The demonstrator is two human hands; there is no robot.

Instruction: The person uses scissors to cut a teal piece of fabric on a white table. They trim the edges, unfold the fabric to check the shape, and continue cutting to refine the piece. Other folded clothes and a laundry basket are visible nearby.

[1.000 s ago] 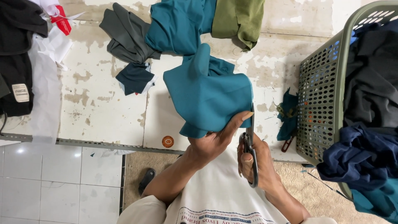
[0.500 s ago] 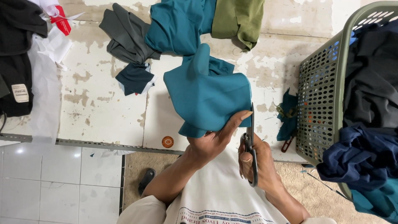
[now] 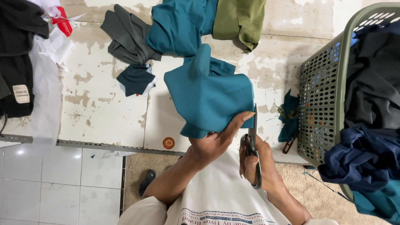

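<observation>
My left hand (image 3: 216, 141) pinches the lower edge of a teal piece of cloth (image 3: 208, 91) and holds it up over the worn white tabletop (image 3: 104, 108). My right hand (image 3: 260, 166) grips a pair of dark scissors (image 3: 253, 146), whose blades point up along the cloth's right edge. The cloth hangs bunched, with its far end lying on a larger teal garment (image 3: 179, 25) at the back of the table.
A grey garment (image 3: 125, 37), a dark navy scrap (image 3: 135, 79) and an olive garment (image 3: 239, 21) lie at the back. Black clothes (image 3: 16, 62) and white paper sit left. A green perforated basket (image 3: 323, 100) with dark clothes stands right. A teal scrap (image 3: 288, 116) lies beside it.
</observation>
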